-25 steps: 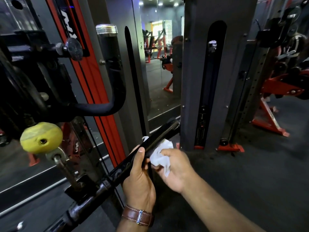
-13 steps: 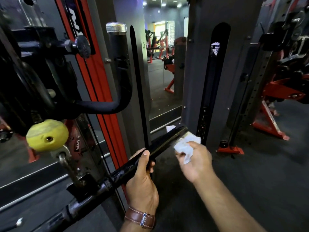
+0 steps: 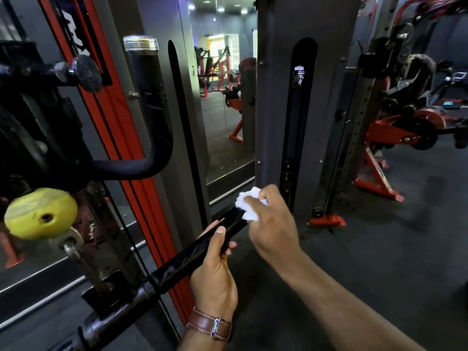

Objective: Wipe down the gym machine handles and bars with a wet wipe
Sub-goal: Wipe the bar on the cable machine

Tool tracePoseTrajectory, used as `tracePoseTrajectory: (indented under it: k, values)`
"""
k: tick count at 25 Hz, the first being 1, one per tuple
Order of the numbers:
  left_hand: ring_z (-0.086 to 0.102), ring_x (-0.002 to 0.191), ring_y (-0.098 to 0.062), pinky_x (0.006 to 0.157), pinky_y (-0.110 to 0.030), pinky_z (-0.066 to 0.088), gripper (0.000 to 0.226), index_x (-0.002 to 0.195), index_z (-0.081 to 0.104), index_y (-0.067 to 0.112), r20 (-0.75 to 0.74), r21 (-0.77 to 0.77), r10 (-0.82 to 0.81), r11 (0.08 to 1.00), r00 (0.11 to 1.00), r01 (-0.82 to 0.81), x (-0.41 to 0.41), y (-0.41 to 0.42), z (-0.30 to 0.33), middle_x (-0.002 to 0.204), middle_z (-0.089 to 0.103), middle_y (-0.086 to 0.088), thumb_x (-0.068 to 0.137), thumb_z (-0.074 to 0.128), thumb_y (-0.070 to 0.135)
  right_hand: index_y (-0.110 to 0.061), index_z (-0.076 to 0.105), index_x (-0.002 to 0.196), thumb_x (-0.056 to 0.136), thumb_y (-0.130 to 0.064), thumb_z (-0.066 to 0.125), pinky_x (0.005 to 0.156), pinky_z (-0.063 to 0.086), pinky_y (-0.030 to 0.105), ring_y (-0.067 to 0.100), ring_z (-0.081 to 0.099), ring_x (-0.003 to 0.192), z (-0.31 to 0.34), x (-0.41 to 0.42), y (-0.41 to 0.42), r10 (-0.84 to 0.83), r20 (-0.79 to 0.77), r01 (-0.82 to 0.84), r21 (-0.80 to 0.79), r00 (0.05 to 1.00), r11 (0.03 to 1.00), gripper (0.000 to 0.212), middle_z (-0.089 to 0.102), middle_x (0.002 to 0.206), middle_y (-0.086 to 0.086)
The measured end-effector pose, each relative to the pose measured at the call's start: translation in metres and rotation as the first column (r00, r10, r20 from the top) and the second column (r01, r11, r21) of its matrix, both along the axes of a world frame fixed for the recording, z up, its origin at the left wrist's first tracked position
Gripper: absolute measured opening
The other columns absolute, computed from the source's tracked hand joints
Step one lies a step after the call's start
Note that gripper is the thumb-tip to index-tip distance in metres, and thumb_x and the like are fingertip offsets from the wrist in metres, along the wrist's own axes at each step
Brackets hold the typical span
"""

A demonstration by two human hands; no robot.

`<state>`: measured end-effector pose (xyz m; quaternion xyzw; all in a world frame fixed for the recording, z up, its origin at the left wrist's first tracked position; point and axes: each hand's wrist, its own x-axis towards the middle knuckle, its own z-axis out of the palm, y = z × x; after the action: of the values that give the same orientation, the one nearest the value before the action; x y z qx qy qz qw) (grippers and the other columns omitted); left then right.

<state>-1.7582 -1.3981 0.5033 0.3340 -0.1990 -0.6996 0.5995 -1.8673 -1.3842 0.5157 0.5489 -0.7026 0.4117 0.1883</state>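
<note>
Down low in the head view, a black bar point(image 3: 197, 252) slants from the near left up toward the far right, its far end lying just in front of a grey weight-stack column point(image 3: 281, 110). The left hand point(image 3: 215, 272) wraps its grip round the bar near that end, thumb laid along the top and fingers curled underneath; a brown leather watch strap point(image 3: 210, 325) sits on the wrist. The right hand point(image 3: 272, 224) pinches a crumpled white wet wipe point(image 3: 247, 203) in its fingertips and presses it against the bar's far tip (the wipe's edges are blurred, so how much of the tip it covers is unclear). Left of the hands, a yellow knob point(image 3: 40, 214) caps a metal pin, and above it a curved black handle point(image 3: 149, 122) with a chrome cap rises beside a red upright point(image 3: 119, 138). Farther back, between the grey columns, a mirror point(image 3: 222, 97) shows more red equipment. On the right, a red-framed machine point(image 3: 395, 133) stands on the dark floor point(image 3: 379, 249).
</note>
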Motion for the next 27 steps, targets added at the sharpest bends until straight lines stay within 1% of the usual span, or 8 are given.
tracePoseTrajectory:
  k: [4,7,8,10,11,13,21,27]
  values:
    - [0.061,0.061,-0.009,0.052,-0.014,0.047,0.008,0.089,0.074,0.004,-0.046,0.038,0.042,0.998,0.998,-0.040,-0.001,-0.003,0.005,0.080,0.075,-0.001,0.083,0.071,-0.001,-0.012,0.071,0.102,0.082,-0.019,0.047,0.051,0.044,0.030,0.023,0.053,0.079,0.003,0.010,-0.002,0.101,-0.197,-0.105,-0.014,0.975,0.994,0.032,0.054,0.095,0.009]
    - [0.058,0.056,-0.010,0.053,-0.015,0.044,0.009,0.091,0.073,0.003,-0.014,-0.012,0.040,0.999,0.999,-0.040,0.003,0.001,0.006,0.080,0.075,0.000,0.086,0.068,-0.001,-0.010,0.072,0.100,0.084,-0.005,0.052,0.053,0.046,0.034,0.017,0.052,0.069,0.002,-0.025,-0.011,-0.058,0.259,0.067,-0.026,0.964,0.997,0.026,0.050,0.091,0.002]
    - [0.058,0.056,-0.010,0.054,-0.016,0.044,0.009,0.092,0.074,0.003,-0.002,-0.017,0.036,0.999,0.999,-0.036,0.003,0.003,0.005,0.080,0.075,0.000,0.086,0.068,-0.001,-0.005,0.071,0.098,0.084,0.000,0.047,0.050,0.045,0.032,0.016,0.053,0.062,-0.002,-0.030,-0.012,-0.015,0.569,0.057,-0.055,0.822,0.997,0.028,0.054,0.085,0.004]
    - [0.059,0.058,-0.011,0.057,-0.018,0.045,0.010,0.094,0.074,0.003,-0.002,-0.013,0.028,1.000,1.000,-0.028,0.004,0.003,0.003,0.082,0.075,-0.002,0.085,0.070,0.000,0.004,0.064,0.088,0.084,0.010,0.040,0.049,0.039,0.028,0.018,0.051,0.052,-0.003,-0.023,-0.014,0.232,0.962,0.006,-0.236,0.147,0.972,0.026,0.056,0.072,0.014]
    - [0.059,0.060,-0.012,0.057,-0.018,0.046,0.011,0.095,0.075,0.003,-0.009,-0.011,0.027,1.000,1.000,-0.027,0.006,0.001,0.002,0.084,0.075,-0.004,0.084,0.071,0.002,0.004,0.062,0.082,0.084,0.014,0.038,0.050,0.039,0.027,0.019,0.050,0.052,0.002,-0.016,-0.014,0.319,0.934,0.020,-0.320,-0.161,0.947,0.025,0.056,0.069,0.015]
    - [0.059,0.064,-0.014,0.056,-0.016,0.048,0.016,0.098,0.075,0.003,-0.014,-0.026,0.026,0.999,1.000,-0.026,0.008,-0.002,0.000,0.090,0.074,-0.008,0.082,0.072,0.004,0.001,0.058,0.079,0.084,0.018,0.033,0.050,0.035,0.024,0.016,0.044,0.051,0.007,0.000,-0.015,0.344,0.828,0.022,-0.374,-0.442,0.927,0.031,0.054,0.061,0.011]
    - [0.064,0.064,-0.011,0.056,-0.016,0.052,0.013,0.092,0.074,0.002,-0.047,-0.024,0.026,0.999,0.999,-0.027,0.011,-0.002,0.006,0.086,0.075,-0.006,0.079,0.074,0.002,0.000,0.054,0.078,0.082,0.014,0.019,0.040,0.028,0.018,0.014,0.031,0.046,0.020,-0.004,-0.019,0.413,0.753,0.056,-0.451,-0.513,0.891,0.038,0.039,0.062,0.008]
    - [0.063,0.065,-0.012,0.059,-0.019,0.054,0.020,0.093,0.075,0.005,-0.052,-0.007,0.015,1.000,0.999,-0.016,0.014,-0.005,0.006,0.084,0.074,-0.005,0.073,0.078,0.009,0.001,0.056,0.078,0.081,0.015,0.038,0.048,0.036,0.028,0.022,0.050,0.054,0.007,0.024,-0.004,0.318,0.832,0.002,-0.356,-0.454,0.934,0.024,0.053,0.063,0.013]
